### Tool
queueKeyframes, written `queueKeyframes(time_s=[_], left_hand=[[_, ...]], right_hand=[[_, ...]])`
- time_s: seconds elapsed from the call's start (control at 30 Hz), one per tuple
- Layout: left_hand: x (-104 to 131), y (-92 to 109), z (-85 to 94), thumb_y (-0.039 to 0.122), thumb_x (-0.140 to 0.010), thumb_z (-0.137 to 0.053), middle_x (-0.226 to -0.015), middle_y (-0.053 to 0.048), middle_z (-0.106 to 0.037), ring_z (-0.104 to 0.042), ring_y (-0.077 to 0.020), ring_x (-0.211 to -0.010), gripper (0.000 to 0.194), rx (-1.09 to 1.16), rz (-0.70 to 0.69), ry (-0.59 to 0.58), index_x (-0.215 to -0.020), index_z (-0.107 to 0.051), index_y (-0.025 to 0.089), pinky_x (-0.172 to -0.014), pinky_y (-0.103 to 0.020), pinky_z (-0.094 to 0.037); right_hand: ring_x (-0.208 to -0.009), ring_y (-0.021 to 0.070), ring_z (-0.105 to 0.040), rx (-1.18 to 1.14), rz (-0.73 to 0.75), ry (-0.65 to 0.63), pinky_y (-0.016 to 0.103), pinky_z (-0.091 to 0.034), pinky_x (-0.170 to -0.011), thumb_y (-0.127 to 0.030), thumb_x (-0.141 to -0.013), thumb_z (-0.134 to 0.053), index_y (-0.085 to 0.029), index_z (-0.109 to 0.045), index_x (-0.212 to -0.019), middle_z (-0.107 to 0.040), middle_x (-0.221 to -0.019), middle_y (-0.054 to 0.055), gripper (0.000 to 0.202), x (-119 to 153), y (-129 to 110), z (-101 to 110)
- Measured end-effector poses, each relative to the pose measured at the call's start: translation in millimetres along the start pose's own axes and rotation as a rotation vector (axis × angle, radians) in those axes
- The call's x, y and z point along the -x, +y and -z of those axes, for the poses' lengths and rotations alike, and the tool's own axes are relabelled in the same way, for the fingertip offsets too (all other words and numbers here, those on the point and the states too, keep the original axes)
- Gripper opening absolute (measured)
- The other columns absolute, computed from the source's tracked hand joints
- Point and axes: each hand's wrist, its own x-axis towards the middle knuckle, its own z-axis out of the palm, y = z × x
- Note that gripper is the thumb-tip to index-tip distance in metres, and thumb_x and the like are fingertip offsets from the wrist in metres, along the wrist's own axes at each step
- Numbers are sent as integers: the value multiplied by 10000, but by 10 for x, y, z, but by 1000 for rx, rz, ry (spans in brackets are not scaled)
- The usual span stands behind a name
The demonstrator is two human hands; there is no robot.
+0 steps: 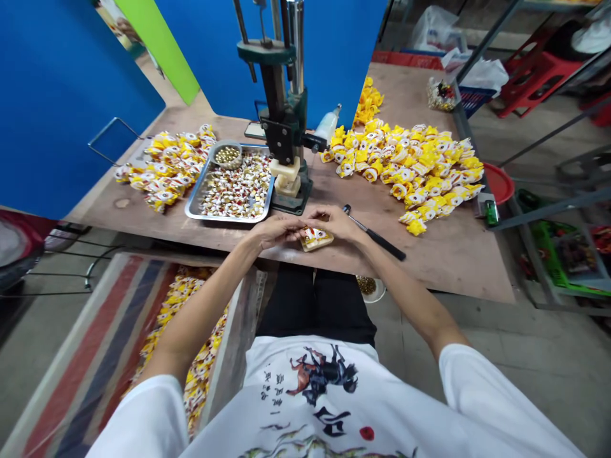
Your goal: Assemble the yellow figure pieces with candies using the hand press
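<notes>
Close together at the table's front edge are my left hand [279, 230] and my right hand [337, 222], in front of the press. Between them lies a small yellow and white figure [316, 236] on a pale block [317, 245]. The fingers of both hands are bent and closed round the figure's upper end. Just behind my hands stands the dark green press [286, 127] with pale blocks [286, 178] under its head. A metal tray [229, 219] of small white, red and gold pieces is left of the press.
Piles of yellow and white figures lie at the left [165, 165] and right [410, 159]. A black-handled tool [382, 243] rests right of my hands. A striped sack [109, 343] of figures is below left; a bottle [328, 124] stands behind the press.
</notes>
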Motion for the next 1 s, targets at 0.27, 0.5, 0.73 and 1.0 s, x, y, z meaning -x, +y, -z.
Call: queueKeyframes(time_s=[0.27,0.5,0.73,1.0], left_hand=[[-37,-16,60,137,-840,-846,-982,-153,-827,-754,-156,-820,91,81,25,65,-923,-867,107,-711,-200,-641],[-78,-12,90,68,-824,-832,-884,-144,-804,-757,-158,-780,29,103,56,46,-810,-816,87,-690,-195,-649],[-99,10,109,39,-823,-821,-844,-118,-790,-752,-135,-754,41,112,102,24,-816,-792,68,-721,-178,-640],[-84,-31,106,102,-807,-825,-811,-132,-799,-721,-133,-701,53,41,51,8,-775,-793,75,-693,-197,-618]], right_hand=[[-802,195,-676,-1,-73,-10,285,-513,-709,-756,-789,-847,-174,-789,-848,-775,-835,35,588,-114,117,-10],[-1036,237,-689,283,8,259,358,-569,-910,-663,-1047,-648,-195,-770,-1103,-792,-1133,92,487,213,120,286],[-999,357,-732,878,-133,274,495,-596,-894,-522,-1057,-678,-190,-725,-1017,-780,-1060,175,337,989,164,692],[-1133,306,-780,627,213,562,469,-643,-1027,-386,-1131,-543,-288,-710,-1484,-807,-1296,101,403,795,-267,177]])
